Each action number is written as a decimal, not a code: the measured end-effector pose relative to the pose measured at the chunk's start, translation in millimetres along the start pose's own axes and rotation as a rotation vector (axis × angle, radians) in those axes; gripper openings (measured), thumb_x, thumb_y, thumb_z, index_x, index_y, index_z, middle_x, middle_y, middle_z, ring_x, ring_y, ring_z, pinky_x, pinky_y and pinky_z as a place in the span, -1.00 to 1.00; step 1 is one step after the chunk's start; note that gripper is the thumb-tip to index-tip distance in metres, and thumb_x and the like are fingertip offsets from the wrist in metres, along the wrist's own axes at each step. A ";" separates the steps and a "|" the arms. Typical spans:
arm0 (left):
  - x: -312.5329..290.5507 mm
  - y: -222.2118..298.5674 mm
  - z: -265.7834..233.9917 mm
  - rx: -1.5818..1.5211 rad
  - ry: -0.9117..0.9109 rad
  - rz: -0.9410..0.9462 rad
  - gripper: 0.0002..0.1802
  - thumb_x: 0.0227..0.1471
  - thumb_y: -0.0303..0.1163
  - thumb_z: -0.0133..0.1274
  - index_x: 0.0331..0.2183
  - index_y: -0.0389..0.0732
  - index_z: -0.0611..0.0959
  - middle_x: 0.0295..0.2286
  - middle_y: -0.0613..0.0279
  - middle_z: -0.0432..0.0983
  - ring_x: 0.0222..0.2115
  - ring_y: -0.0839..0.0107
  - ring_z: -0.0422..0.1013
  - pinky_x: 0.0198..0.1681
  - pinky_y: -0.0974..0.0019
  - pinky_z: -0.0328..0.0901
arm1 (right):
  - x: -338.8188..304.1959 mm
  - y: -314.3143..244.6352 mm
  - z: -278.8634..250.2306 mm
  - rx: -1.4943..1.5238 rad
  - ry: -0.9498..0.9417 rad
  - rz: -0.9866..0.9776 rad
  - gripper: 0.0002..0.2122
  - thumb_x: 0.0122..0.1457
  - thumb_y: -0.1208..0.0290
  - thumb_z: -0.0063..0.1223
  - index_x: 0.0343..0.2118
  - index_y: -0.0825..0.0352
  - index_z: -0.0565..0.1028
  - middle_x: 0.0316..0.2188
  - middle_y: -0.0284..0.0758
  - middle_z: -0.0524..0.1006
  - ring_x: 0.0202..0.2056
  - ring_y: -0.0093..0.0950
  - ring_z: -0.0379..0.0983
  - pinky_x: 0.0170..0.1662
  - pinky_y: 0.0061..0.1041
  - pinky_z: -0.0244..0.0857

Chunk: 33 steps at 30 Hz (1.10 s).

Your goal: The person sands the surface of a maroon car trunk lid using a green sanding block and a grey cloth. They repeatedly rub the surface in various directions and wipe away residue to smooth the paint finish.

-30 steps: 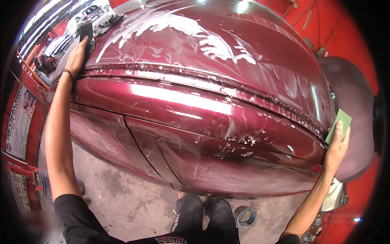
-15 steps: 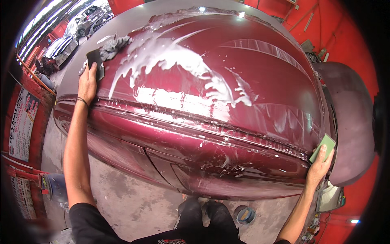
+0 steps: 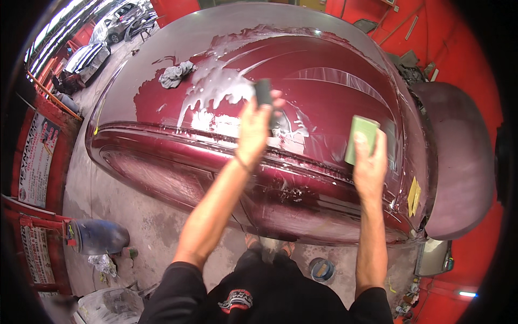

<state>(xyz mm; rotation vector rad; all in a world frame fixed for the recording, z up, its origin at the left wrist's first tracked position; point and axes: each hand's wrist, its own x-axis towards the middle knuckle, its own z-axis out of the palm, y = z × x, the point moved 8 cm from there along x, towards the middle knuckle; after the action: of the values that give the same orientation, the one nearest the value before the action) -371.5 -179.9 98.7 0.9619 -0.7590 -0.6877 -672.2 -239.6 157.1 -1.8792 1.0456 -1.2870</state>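
A wet, dark red car roof spreads out in front of me, streaked with white foam. Over its middle, my left hand grips a dark flat block; its fingers are slightly blurred. Farther right, my right hand holds a pale green rectangular pad, thumb across its face. I cannot tell whether either one touches the paint. A crumpled grey cloth lies on the roof to the left of the foam.
A dull purplish panel lies beyond the car's right end. Yellow strips sit near that end. By my feet stands a small bucket. A blue barrel lies on the floor at left. Other cars are parked far left.
My left hand has swung right, from beside the cloth to the middle of the roof, with the dark block. My right hand has moved left and farther from me with the green pad.
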 end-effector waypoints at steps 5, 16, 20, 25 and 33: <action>-36.5 -33.1 120.0 -0.366 -0.187 -0.187 -0.47 0.54 -0.19 0.01 0.37 -0.21 0.46 0.17 0.16 0.58 0.12 0.42 0.54 0.18 0.28 0.44 | 24.0 -35.0 42.6 -0.004 -0.074 -0.054 -0.61 0.46 0.18 0.19 0.13 0.40 0.49 -0.12 -0.02 0.68 -0.08 -0.20 0.69 0.01 -0.24 0.53; -35.6 -34.4 150.5 -0.597 -0.181 -0.067 -0.19 0.62 0.15 -0.47 0.60 -0.13 -0.02 0.55 0.15 0.00 0.55 0.32 -0.07 0.61 0.17 -0.17 | 47.7 -25.2 59.1 -0.260 -0.052 -0.257 -0.46 0.50 -0.01 0.10 0.21 0.45 0.46 0.08 0.07 0.54 0.14 0.05 0.48 0.26 -0.02 0.35; -28.8 -30.6 123.5 -0.547 -0.264 -0.087 -0.05 0.55 0.34 -0.55 0.60 -0.06 -0.25 0.60 0.06 -0.38 0.60 0.26 -0.36 0.62 0.19 -0.35 | 54.0 -20.0 91.6 -0.082 -0.177 -0.068 -0.40 0.39 -0.03 0.29 0.20 0.45 0.51 0.00 0.00 0.67 0.00 -0.22 0.68 0.08 -0.24 0.51; 7.5 23.2 -19.9 0.302 0.054 0.163 -0.43 0.46 0.01 0.10 0.17 -0.27 0.73 0.12 -0.09 0.68 0.13 0.19 0.60 0.28 0.10 0.40 | 44.5 -58.0 139.6 -0.379 -0.291 -0.262 -0.60 0.37 0.10 0.29 0.05 0.34 0.60 -0.13 -0.04 0.68 -0.06 -0.15 0.67 0.03 -0.18 0.53; 173.2 72.3 -267.5 1.672 0.282 0.120 -0.41 0.38 0.06 0.05 0.37 0.31 0.53 0.50 0.16 0.17 0.53 -0.06 -0.01 0.44 -0.51 0.05 | -17.1 -101.6 357.9 -0.686 -0.521 -0.674 -0.59 0.27 0.12 0.37 -0.05 0.37 0.55 -0.18 -0.08 0.61 -0.10 -0.09 0.64 -0.01 -0.09 0.57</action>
<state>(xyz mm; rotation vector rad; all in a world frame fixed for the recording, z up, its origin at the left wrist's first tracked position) -45.2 -165.9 109.6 2.4029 -1.0759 0.3965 -312.1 -154.0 116.3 -3.0563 0.6119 -0.6734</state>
